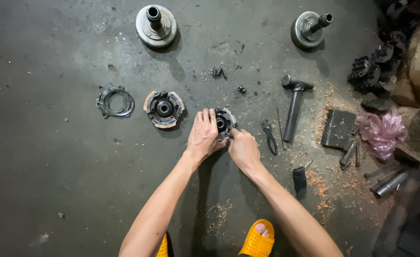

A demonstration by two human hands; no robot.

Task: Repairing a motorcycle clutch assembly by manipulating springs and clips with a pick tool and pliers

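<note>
Hands meeting over a small round metal part [223, 123] on the dark concrete floor [52, 181], near the middle of the view. Left hand [203, 134] laid over the part's left edge, fingers pointing up and curled onto the rim, grasping it. Right hand [242, 148] closed at the part's lower right edge, fingertips pinched against it; exactly what the fingertips press is too small to tell. Part resting on the floor, dark hole in its centre, mostly bare between the two hands.

Just left of the hands, a similar round part with tan pads [164, 109] flat on the floor, and further left a thin metal ring plate [115, 101]. Towards the top, two round drums with upright shafts: one at upper left [156, 25], one at upper right [310, 28], well apart from each other. Between the hands and the upper drums, a few small dark bits [218, 73] scattered about.

Right of the hands, pliers [269, 136] lying close by, then a hammer [293, 108] with its head away from the body. Near the right forearm, a short black cylinder [299, 178] amid sawdust. Further right, a dark flat block [338, 128], a crumpled pink plastic bag [382, 132] and several metal rods [388, 182]. At the bottom edge, an orange sandal [257, 240] with toes showing.
</note>
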